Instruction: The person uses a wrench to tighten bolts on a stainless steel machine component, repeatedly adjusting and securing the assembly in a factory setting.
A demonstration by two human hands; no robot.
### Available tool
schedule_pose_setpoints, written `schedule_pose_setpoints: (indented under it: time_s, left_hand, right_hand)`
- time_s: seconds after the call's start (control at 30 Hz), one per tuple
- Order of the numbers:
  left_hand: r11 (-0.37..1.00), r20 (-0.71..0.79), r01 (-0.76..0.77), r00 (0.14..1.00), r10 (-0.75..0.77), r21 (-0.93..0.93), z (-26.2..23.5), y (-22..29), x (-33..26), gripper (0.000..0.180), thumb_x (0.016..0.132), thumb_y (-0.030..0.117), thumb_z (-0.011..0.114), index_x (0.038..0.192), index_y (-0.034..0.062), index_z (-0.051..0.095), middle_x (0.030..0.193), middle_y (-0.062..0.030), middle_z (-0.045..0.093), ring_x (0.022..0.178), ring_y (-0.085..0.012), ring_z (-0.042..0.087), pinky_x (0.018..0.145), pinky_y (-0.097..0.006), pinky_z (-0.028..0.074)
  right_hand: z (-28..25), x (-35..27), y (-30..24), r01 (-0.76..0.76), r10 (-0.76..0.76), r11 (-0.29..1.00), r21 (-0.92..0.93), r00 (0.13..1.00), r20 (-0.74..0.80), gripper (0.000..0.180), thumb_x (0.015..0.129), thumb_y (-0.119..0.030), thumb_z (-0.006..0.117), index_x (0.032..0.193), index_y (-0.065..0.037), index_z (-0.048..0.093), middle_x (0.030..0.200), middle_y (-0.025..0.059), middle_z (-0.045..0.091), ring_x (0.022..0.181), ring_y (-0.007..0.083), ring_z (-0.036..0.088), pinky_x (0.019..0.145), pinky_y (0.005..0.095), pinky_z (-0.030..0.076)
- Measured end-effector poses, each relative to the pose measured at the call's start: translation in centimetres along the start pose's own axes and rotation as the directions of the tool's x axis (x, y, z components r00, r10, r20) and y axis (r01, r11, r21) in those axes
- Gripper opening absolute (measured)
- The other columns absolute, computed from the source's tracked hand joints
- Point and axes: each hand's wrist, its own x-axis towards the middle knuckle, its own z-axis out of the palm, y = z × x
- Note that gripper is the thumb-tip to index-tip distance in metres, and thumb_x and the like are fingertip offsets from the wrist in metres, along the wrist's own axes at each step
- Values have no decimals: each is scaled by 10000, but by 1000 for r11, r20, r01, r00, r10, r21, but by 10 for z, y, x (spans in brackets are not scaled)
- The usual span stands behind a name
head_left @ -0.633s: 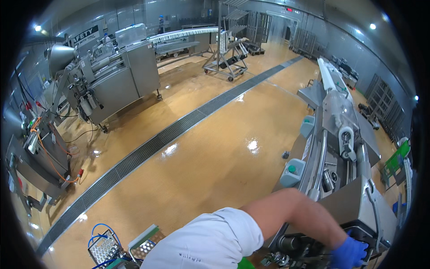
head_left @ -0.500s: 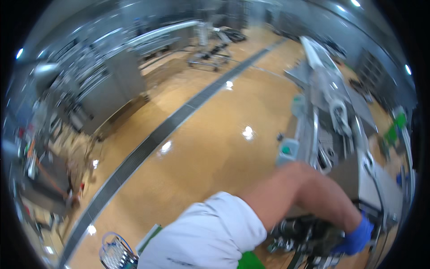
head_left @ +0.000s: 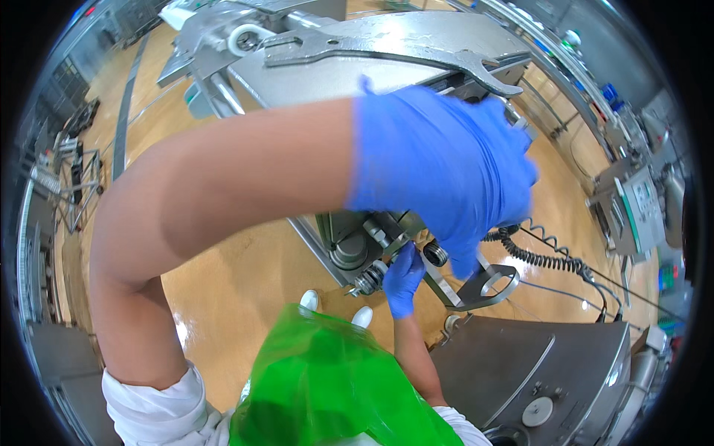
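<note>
Reaching across the middle of the head view, the left hand [head_left: 446,167] in a blue glove sits close to the camera, in front of the steel machine [head_left: 349,67]. Its fingers point down and curl loosely toward a small black ribbed knob [head_left: 436,255] on the machine's underside; the blur there hides whether the fingertips actually touch or grip it, so I cannot tell. The bare forearm runs from the hand to the left of the machine and bends down to a white sleeve [head_left: 152,409].

Below the machine, the right hand [head_left: 404,279], also gloved in blue, comes up from the lower edge. Its fingers are closed around a fitting beside the threaded metal part [head_left: 370,280] that hangs under the machine body, just left of the knob.

On top of the machine lies a large flat steel wrench [head_left: 387,52], its open end toward the right. Right of the knob, a black coiled cable [head_left: 539,256] trails away, and a steel bracket with a round hole [head_left: 491,286] sticks out just under it. Below the machine, a bright green plastic apron [head_left: 327,386] covers the person's front, with two white shoe tips [head_left: 335,308] showing above it on the tan floor [head_left: 245,282]. A grey steel cabinet [head_left: 535,372] stands lower right of the machine.
</note>
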Motion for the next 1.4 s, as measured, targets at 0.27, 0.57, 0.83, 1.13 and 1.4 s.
schedule_pose_setpoints:
  time_s: [0.27,0.57,0.83,1.13,1.4]
  left_hand:
    - [995,-238,-6,971,-19,-101,-12,-90,-40,515,890,475,560,1049,-14,571,980,-180,575,936,-300,555,844,-411,437]
    - [960,-176,230,950,-257,-158,-9,-79,-64,417,924,375,537,945,-37,594,820,-189,576,809,-312,575,771,-397,455]
    - [930,-103,349,927,-361,-117,-11,-65,-61,382,906,367,557,838,-5,604,712,-144,559,682,-286,557,696,-386,453]
    - [946,-310,247,901,-303,-208,2,-89,-85,299,844,343,608,823,46,619,748,-116,575,776,-305,573,726,-410,454]
    - [965,-457,113,864,-212,-235,31,-104,-63,258,843,275,598,752,34,585,700,-147,551,720,-330,569,692,-427,449]
  right_hand:
    - [-13,-28,-37,-218,225,974,67,967,-119,393,966,-356,472,1061,15,558,745,72,601,489,139,531,478,261,443]
    - [1,-28,-53,-301,333,941,157,905,-265,332,960,-330,495,977,-7,567,629,72,587,501,134,562,492,256,454]
    - [19,-30,-52,-307,467,860,408,796,-385,431,965,-387,465,915,19,599,653,93,599,510,142,577,505,265,464]
    - [14,-25,-63,-421,440,898,127,855,-276,454,987,-396,430,932,33,570,633,81,605,462,147,555,511,278,477]
    - [-12,-39,-48,-376,461,859,349,863,-206,374,954,-253,527,1230,-2,498,956,138,635,708,192,654,628,321,551]
